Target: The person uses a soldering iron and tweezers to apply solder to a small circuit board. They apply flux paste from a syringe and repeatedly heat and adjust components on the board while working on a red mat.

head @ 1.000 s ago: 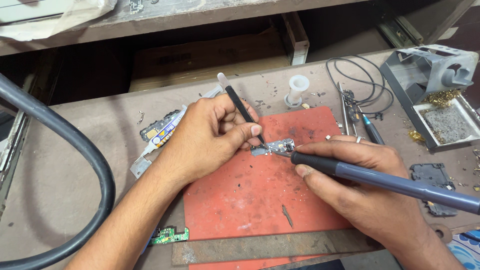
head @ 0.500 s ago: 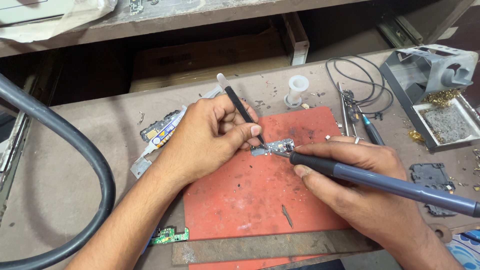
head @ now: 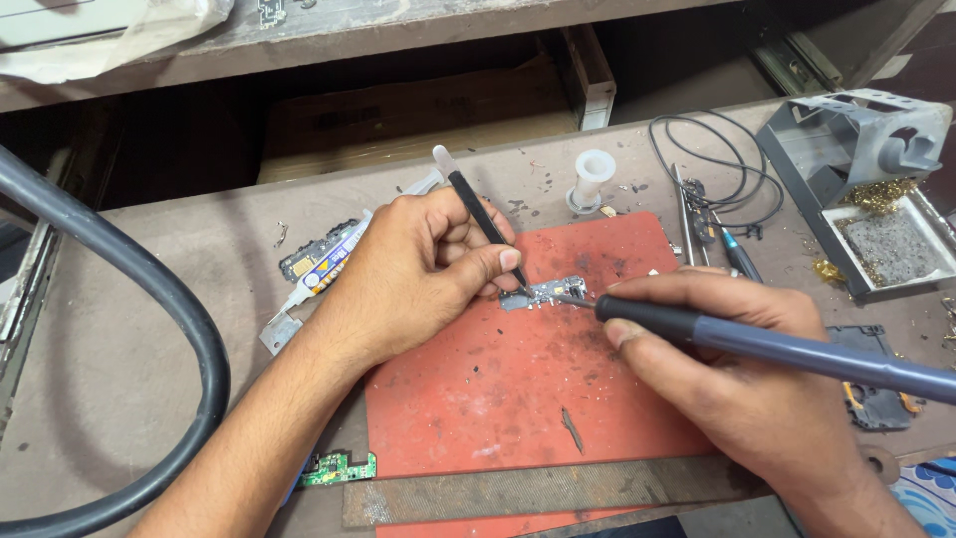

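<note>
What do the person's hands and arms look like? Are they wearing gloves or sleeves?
No gloves and no sleeves in view: the left hand and right hand are bare, and so are both forearms. No watch or bracelet shows. I can't make out a ring.

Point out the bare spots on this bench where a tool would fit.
Bare bench lies between the thick grey hose and the left forearm. The red mat's lower middle is free. The right side, around the metal stand and black wires, is crowded.

Red mat [head: 518, 399] is looking matt, rubbery, scuffed w/ grey marks. Iron handle [head: 797, 349] is showing smooth matt plastic; tweezers [head: 483, 224] black-coated (tips bare metal). Bench [head: 119, 399] is looking dull, dusty.
</note>
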